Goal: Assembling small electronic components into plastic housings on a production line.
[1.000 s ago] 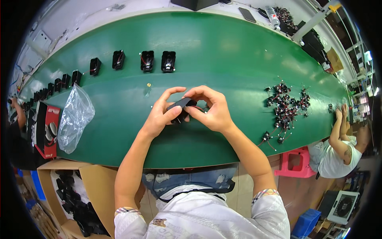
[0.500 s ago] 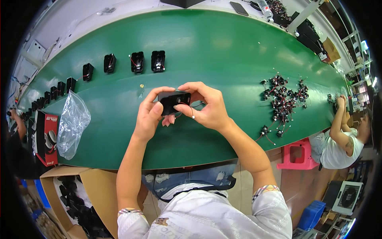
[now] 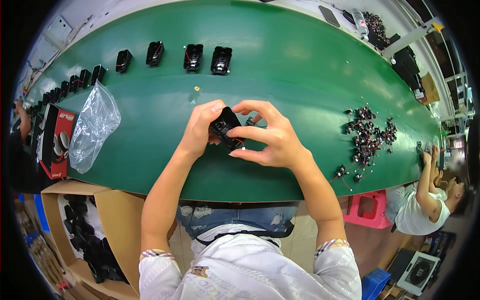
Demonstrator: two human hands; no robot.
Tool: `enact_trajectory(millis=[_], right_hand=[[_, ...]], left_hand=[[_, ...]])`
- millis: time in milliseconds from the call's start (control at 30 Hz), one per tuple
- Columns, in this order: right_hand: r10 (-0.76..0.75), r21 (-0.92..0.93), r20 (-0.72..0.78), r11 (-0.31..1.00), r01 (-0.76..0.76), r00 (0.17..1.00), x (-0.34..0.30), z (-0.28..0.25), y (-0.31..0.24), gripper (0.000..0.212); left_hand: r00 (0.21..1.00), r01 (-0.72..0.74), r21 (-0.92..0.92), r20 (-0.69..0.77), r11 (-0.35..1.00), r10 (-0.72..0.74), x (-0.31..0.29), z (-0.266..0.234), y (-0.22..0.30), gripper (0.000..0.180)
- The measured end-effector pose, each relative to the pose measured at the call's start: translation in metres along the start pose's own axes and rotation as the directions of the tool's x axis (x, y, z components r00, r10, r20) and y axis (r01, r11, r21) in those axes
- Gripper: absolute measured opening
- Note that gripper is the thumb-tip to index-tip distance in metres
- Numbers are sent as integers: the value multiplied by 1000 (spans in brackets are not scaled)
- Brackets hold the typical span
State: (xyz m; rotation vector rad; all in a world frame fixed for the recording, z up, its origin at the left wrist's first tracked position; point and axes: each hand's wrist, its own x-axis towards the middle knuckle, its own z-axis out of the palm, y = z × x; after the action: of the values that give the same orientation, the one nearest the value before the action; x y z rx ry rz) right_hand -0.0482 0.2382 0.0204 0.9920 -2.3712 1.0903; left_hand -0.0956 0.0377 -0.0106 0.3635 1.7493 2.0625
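A black open-topped plastic housing (image 3: pixel 225 125) is tilted between my hands over the near half of the table. My left hand (image 3: pixel 199 130) grips its left side, the thumb along the upper edge. My right hand (image 3: pixel 275 136) is closed about its right side, with one fingertip reaching into the hollow and the thumb near the lower end. A red wire with a small white connector (image 3: pixel 243 148) sticks out at the lower right end. Between my right fingers shows a small dark wired piece (image 3: pixel 256 120), partly hidden, so I cannot tell whether it is held.
Similar black housings (image 3: pixel 220 60) stand in a row along the far left. A pile of small wired parts (image 3: pixel 367 135) lies right. At left are a clear plastic bag (image 3: pixel 95 127), a red box (image 3: pixel 62 145) and a carton (image 3: pixel 117 215) of black pieces. A co-worker (image 3: pixel 425 210) sits at right.
The housing has turned from lying crosswise to slanting, its hollow now facing up more. My right fingers have shifted over its opening. The whole view has moved slightly.
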Motion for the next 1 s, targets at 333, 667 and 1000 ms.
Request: enact_trajectory(millis=[333,667,1000], right_hand=[[270,294,-73,926,-238,960,-2,-2,13,32],[263,677,78,694,-245,961,-11,7,28,31],[388,730,166,570,-377,907,-5,12,18,29]], left_hand=[[972,72,-382,236,921,22,1,-2,-5,56],[964,102,-203,262,974,-46,-1,7,6,43],[979,112,-173,190,978,-79,1,0,5,50]])
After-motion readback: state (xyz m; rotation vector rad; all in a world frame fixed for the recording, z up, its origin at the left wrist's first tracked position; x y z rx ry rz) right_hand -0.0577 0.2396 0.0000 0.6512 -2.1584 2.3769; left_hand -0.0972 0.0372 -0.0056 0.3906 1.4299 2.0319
